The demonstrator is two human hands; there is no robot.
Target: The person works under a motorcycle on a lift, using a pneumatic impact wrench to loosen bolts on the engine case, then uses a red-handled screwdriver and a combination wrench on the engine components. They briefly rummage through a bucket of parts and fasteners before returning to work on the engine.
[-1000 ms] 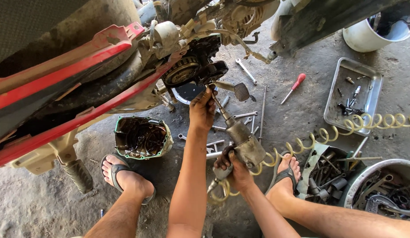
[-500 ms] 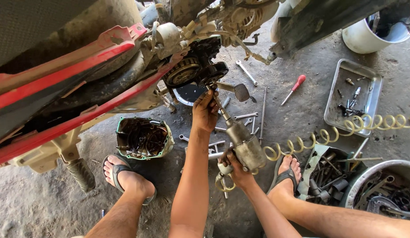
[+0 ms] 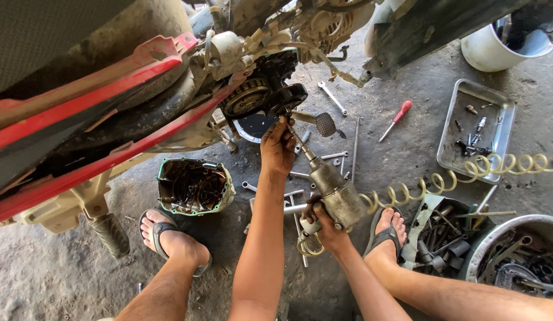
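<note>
The air wrench (image 3: 336, 193), a worn grey metal cylinder, points its long axis up and leftward into the black engine (image 3: 270, 95). The right hand (image 3: 324, 229) grips its lower handle; the left hand (image 3: 278, 145), nearer the engine, closes around the thin shaft. A yellow coiled hose (image 3: 466, 172) trails off rightward.

Right hand (image 3: 324, 223) grips air wrench (image 3: 336, 190); left hand (image 3: 277, 145) steadies its socket at engine (image 3: 258, 95).
</note>
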